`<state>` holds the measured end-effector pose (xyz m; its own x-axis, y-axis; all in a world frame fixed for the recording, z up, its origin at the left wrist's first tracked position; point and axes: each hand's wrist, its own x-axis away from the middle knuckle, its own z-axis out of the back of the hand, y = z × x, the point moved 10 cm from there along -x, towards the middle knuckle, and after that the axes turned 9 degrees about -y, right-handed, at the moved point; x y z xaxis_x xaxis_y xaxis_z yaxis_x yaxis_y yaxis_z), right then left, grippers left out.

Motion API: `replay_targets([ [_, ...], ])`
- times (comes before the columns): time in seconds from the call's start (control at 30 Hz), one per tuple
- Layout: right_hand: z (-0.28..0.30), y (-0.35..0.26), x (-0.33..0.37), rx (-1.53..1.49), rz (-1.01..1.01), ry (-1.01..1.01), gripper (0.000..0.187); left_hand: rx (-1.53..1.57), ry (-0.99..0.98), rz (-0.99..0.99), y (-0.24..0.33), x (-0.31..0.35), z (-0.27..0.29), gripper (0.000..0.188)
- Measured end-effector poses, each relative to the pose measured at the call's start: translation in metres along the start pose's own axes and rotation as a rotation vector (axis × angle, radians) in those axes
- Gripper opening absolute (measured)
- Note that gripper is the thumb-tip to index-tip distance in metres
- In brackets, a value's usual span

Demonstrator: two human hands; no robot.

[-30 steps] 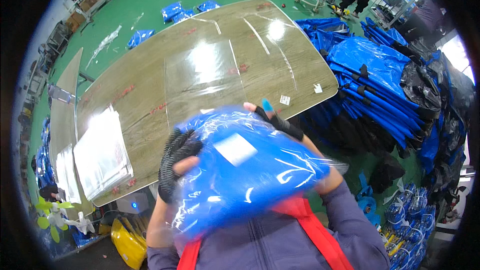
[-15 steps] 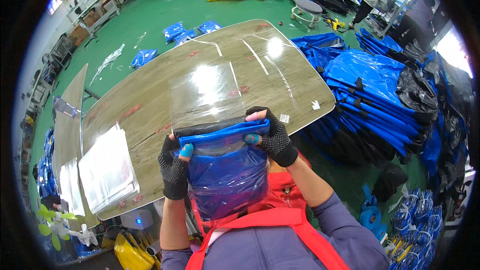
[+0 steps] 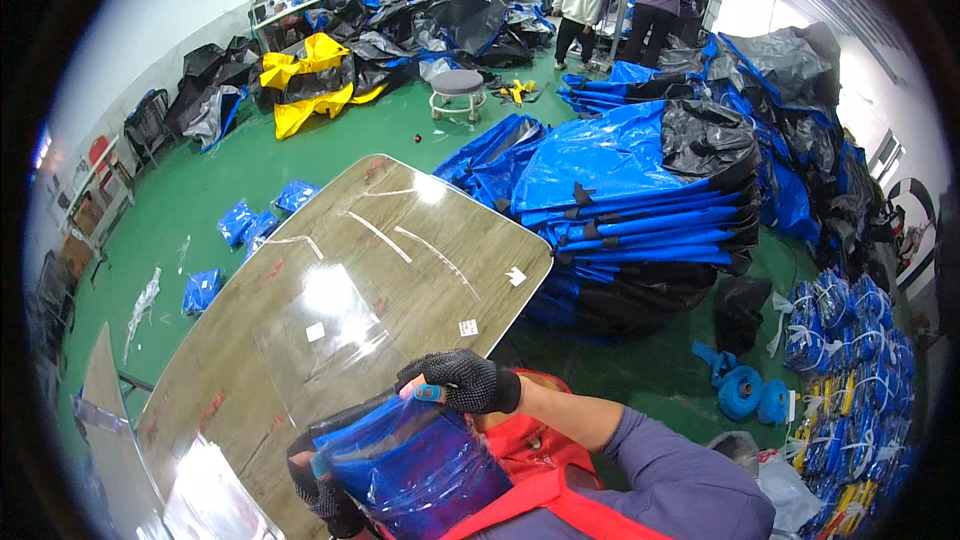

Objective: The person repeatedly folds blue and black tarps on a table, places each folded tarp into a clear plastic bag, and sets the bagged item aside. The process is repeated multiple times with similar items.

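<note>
A folded blue tarp-like sheet with a black edge sits inside a transparent plastic bag [image 3: 415, 465], held close to my red apron [image 3: 535, 445]. My right hand [image 3: 460, 382], in a black dotted fingerless glove with blue tape on the thumb, pinches the bag's upper right corner. My left hand [image 3: 325, 495], gloved the same way, grips its left side; its fingers are partly hidden. Beside the bag, a flat transparent plastic sheet [image 3: 290, 345] lies on the wood-patterned table [image 3: 440, 305]. A stack of transparent bags [image 3: 215, 495] rests on the table's near left.
A tall pile of folded blue and black sheets [image 3: 620, 170] stands right of the table. Several wrapped blue packs [image 3: 202, 290] lie on the green floor. Tied blue bundles [image 3: 850, 360] and blue tape rolls [image 3: 740, 390] are at right. A round stool [image 3: 458, 87] and two people stand beyond.
The view has swung right and up, so the table and bag now appear lower and further left. Both hands still hold the bag, which is now tilted. A white square shows on the plastic sheet.
</note>
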<state>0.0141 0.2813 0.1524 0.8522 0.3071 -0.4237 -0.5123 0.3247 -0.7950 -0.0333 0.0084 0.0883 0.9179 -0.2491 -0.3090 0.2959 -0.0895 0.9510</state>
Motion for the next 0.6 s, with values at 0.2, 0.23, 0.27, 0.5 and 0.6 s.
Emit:
replay_targets([
  [0.2,0.005,0.019,-0.007,-0.222,-0.358,0.048,0.030,-0.311,0.071,-0.001,0.050,-0.027,0.001,0.044],
  [0.23,0.007,0.024,-0.015,-0.237,-0.363,0.061,0.032,-0.360,0.014,-0.031,0.064,-0.042,-0.007,0.044],
  [0.27,0.007,0.028,-0.026,-0.242,-0.367,0.055,0.035,-0.382,-0.048,-0.145,0.088,-0.056,-0.017,0.044],
  [0.5,0.003,0.032,-0.161,-0.310,0.074,0.197,0.031,-0.094,-0.293,-0.061,0.167,-0.131,-0.095,0.064],
  [0.6,-0.025,0.027,-0.186,-1.275,0.304,-0.038,0.038,0.107,-0.475,-0.265,0.194,-0.127,-0.132,0.070],
])
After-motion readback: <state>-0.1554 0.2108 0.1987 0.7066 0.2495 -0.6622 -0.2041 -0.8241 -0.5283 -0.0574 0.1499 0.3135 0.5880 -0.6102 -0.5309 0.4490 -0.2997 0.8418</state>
